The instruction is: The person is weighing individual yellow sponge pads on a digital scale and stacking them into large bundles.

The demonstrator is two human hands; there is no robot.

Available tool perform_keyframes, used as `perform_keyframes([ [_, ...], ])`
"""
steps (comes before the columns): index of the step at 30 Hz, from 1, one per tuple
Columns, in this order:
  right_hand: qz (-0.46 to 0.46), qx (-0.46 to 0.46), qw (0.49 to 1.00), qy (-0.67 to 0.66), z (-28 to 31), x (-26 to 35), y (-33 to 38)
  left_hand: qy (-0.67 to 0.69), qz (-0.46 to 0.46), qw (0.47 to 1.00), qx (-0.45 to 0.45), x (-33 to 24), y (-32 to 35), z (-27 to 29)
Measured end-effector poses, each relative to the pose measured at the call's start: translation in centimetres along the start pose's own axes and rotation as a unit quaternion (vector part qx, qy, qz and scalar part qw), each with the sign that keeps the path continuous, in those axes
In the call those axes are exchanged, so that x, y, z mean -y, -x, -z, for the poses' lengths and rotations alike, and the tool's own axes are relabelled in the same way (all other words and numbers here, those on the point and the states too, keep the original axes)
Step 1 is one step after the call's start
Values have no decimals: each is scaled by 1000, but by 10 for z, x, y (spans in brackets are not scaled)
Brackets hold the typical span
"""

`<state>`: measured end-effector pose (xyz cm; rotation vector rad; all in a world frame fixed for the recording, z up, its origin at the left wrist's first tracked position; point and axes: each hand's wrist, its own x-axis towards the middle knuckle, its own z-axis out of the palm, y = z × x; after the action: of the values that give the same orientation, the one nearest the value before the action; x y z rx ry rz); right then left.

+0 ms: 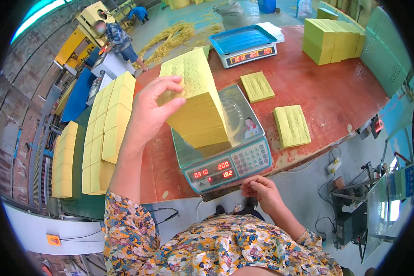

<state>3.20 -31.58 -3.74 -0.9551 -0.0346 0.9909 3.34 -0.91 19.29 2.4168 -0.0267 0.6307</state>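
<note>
A tall stack of yellow embossed paper sheets point(198, 110) stands on the metal pan of a digital scale point(253, 124), whose red display is lit. My left hand point(158, 99) is at the upper left of this stack, thumb and index finger curved and spread apart. Its fingertips overlap the top and near edge; the other fingers are partly hidden. Below the scale's lower right corner, my right hand point(262, 191) hovers with its fingers curled together, nothing visible in them. Two thin yellow paper bundles, a farther one point(257, 86) and a nearer one point(292, 125), lie right of the scale.
A second scale with a blue tray point(241, 39) stands farther back on the red table point(331, 96). Yellow stacks point(331, 41) sit at the back right, and more stacks point(106, 129) line the left. Another person point(118, 39) is by machinery at the far left.
</note>
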Motion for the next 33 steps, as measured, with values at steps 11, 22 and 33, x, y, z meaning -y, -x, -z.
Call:
perform_keyframes([
  [11,-21,39,999,19,-32,-12,0,26,-10,999,-18,4,1,-3],
  [22,109,22,990,-88,-60,-13,20,-159,-368,914,-64,-50,72,-20],
  [33,222,-190,931,-220,-11,-25,65,74,-403,879,246,-34,139,-190],
])
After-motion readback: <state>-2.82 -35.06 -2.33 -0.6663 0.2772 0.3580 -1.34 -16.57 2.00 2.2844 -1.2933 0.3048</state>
